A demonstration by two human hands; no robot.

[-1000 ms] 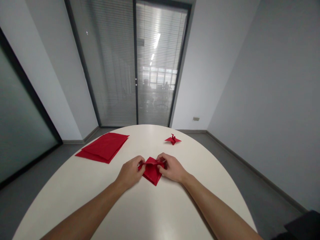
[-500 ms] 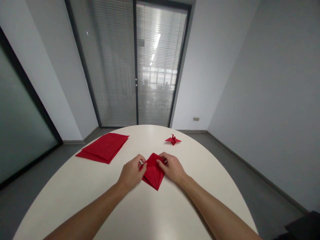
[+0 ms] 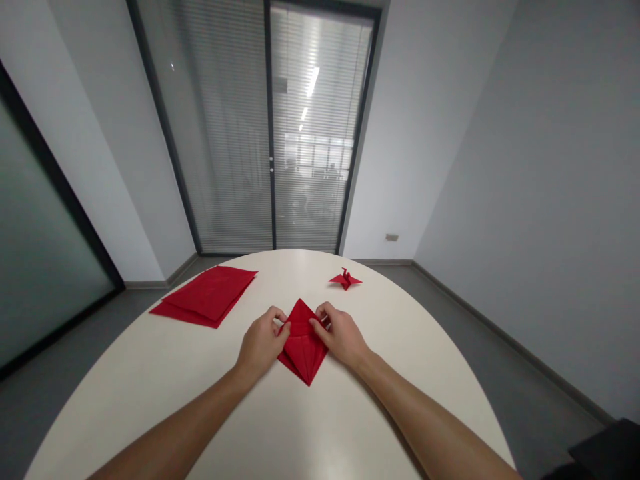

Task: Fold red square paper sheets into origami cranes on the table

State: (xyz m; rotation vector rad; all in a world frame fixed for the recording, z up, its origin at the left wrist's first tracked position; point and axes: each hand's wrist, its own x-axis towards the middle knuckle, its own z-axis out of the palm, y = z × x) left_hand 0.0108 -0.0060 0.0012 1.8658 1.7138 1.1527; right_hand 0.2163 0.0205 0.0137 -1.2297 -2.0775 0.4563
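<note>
A creased red origami paper (image 3: pixel 303 350), folded to a diamond shape, lies between my hands with one corner pointing at me and another pointing away. My left hand (image 3: pixel 263 340) pinches its left edge between thumb and fingers. On the opposite side, my right hand (image 3: pixel 340 333) grips the right edge, thumb on top of the paper. A crease runs across the diamond near both thumbs, and several fold lines fan toward the near corner. The undersides of the fingers are partly hidden.
A finished red paper crane (image 3: pixel 345 279) stands toward the back right of the round white table (image 3: pixel 240 427). Red paper sheets (image 3: pixel 207 295) lie stacked at the back left. A dark object (image 3: pixel 607 450) shows at the lower right, beyond the table edge.
The paper's far corner now reaches farther away and looks sharper, and its near corner has shifted slightly left and toward me. Both hands keep their hold, having moved slightly left.
</note>
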